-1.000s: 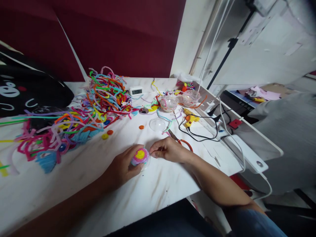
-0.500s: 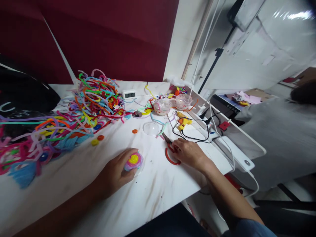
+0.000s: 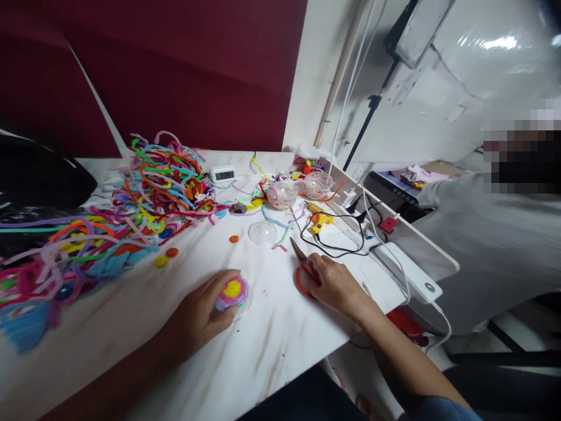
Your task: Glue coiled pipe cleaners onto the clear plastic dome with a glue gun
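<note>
My left hand [image 3: 199,310] is closed around a round coil of pipe cleaners [image 3: 234,290], yellow in the middle with pink and purple around it. A clear plastic rim shows at the coil's right edge. In my right hand [image 3: 335,282] is a pair of scissors [image 3: 302,256] with red handles, its blades pointing away and to the left. One handle loop is partly hidden by the fingers. Beyond the two hands lies a clear plastic dome [image 3: 263,233], with short pipe cleaner pieces [image 3: 280,247] near its right side.
A tangled heap of pipe cleaners [image 3: 170,175] covers the left side of the white table [image 3: 267,356]. A yellow glue gun [image 3: 319,222] with a black cord, clear bowls [image 3: 283,195] and a small digital clock [image 3: 223,175] stand farther back. A person [image 3: 495,251] is at the right.
My right hand has drawn the scissors slightly back from the pipe cleaner pieces, and their blades have swung clear. My left hand keeps its hold on the coil. The view has shifted slightly.
</note>
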A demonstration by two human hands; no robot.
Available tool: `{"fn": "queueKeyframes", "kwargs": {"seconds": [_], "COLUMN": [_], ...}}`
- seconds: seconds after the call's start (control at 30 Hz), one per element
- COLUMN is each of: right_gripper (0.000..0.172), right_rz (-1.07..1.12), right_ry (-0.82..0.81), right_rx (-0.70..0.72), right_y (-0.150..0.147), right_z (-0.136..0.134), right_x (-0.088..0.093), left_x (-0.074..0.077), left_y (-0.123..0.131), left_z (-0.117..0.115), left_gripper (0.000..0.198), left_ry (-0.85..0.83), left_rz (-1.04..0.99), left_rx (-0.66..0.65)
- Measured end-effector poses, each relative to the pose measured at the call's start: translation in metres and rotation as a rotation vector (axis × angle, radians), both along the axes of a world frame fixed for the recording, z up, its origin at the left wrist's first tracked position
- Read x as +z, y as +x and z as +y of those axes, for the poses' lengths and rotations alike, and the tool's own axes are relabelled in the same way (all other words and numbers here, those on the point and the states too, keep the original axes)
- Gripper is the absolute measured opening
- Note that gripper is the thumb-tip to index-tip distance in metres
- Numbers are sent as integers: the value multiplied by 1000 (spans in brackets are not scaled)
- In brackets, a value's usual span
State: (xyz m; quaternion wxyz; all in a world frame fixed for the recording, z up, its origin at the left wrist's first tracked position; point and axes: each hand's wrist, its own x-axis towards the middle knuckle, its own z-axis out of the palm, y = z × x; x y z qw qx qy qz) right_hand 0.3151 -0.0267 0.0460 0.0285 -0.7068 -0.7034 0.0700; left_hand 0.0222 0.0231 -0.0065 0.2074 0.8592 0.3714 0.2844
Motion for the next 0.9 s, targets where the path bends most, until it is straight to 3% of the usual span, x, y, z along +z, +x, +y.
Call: {"fn": "queueKeyframes", "kwargs": {"seconds": [0.1, 0.2, 0.33, 0.47, 0.6, 0.73, 0.9], "right_gripper": [19, 26, 48, 75, 65, 72, 66], "right_rz": [-91, -113, -98, -88, -97, -81, 0], "right_ry": [-2, 19, 49, -24, -68, -35, 83], "right_rx": [-14, 37, 183, 323, 394, 433, 481], "right_y": [-4, -16, -41, -58, -64, -73, -73], "right_z": [5, 27, 79, 126, 156, 178, 187], "right_x": [5, 15, 23, 18, 13, 13, 15], "left_x": [-1, -2, -1, 4, 6, 3, -2], "left_y": [0, -1, -3, -3, -1, -2, -4], "left_z": [0, 1, 2, 1, 1, 2, 4], "left_gripper": [44, 45, 46, 47, 46, 48, 47], "left_ry": [4, 19, 38, 61, 59, 87, 87], "left_rz": [-3, -6, 17, 29, 26, 16, 27], "left_rx": [-3, -6, -23, -24, -33, -39, -53]}}
